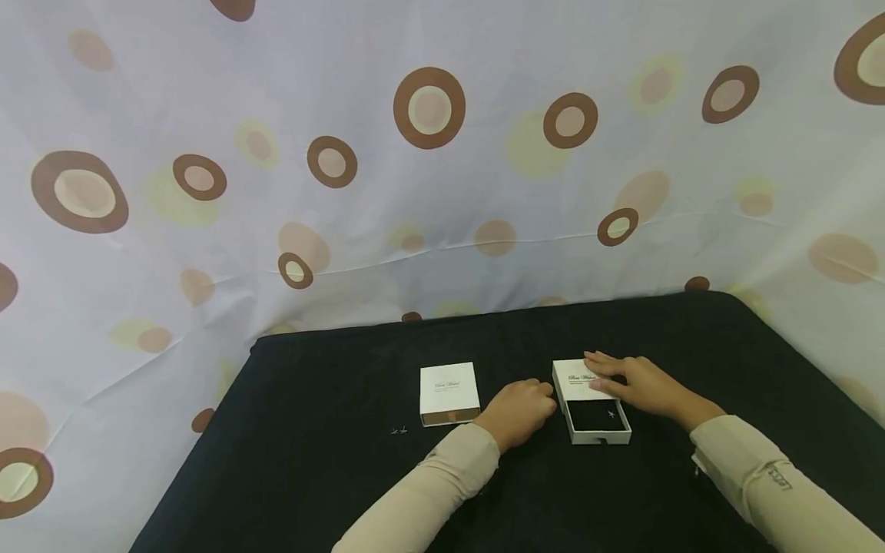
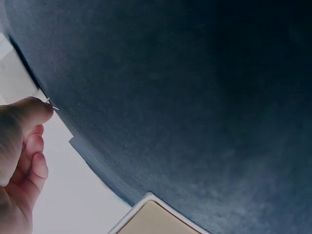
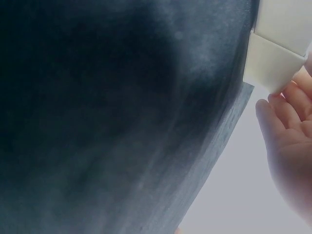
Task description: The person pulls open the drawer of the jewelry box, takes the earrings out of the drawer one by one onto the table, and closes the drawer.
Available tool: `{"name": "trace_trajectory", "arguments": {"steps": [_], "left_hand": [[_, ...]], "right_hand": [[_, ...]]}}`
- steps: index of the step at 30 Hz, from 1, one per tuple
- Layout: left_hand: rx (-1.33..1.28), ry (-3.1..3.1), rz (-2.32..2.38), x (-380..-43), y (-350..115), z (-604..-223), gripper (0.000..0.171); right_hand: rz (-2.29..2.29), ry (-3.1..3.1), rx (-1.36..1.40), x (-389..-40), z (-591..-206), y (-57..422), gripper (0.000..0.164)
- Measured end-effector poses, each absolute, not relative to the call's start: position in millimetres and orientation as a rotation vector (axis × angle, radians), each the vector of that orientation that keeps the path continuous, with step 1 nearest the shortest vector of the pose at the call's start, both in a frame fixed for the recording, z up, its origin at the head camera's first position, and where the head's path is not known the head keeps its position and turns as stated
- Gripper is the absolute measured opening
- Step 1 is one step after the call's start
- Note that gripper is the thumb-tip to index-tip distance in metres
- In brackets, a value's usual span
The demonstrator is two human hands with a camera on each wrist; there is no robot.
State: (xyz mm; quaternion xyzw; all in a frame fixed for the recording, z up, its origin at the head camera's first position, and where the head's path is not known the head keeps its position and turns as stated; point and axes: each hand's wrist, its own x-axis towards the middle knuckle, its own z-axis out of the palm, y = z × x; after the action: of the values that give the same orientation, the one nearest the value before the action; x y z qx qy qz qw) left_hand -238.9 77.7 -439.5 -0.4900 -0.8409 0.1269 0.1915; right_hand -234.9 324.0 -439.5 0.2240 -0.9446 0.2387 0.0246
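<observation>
Between thumb and fingers of my left hand (image 1: 520, 413) is a tiny silvery piece with thin arms (image 2: 52, 104), whose exact kind I cannot tell. This hand is just left of a white slide-out box (image 1: 577, 378) with printed lettering. The box's drawer (image 1: 600, 441) is pulled out toward me, showing a dark lining with a small silvery star-shaped piece (image 1: 611, 414) on its right side. My right hand (image 1: 646, 384) rests on the box's sleeve from the right, fingers extended over the top. In the right wrist view, fingertips are beside the pale box (image 3: 273, 61).
A second white box (image 1: 449, 388), with a brownish front, stands left of my left hand. Two small silvery star-shaped pieces (image 1: 399, 431) lie on the black cloth (image 1: 311, 461) farther left. A patterned curtain (image 1: 415, 200) hangs behind the table.
</observation>
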Motion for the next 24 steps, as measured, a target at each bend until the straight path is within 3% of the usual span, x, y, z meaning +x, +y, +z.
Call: {"name": "trace_trajectory", "arguments": {"steps": [24], "left_hand": [[-1.32,-2.46,0.185,-242.4,74.7,-442.4,0.011]], "right_hand": [[0.733,-2.925,0.687,-234.5,-440.3,326.2,0.053]]}}
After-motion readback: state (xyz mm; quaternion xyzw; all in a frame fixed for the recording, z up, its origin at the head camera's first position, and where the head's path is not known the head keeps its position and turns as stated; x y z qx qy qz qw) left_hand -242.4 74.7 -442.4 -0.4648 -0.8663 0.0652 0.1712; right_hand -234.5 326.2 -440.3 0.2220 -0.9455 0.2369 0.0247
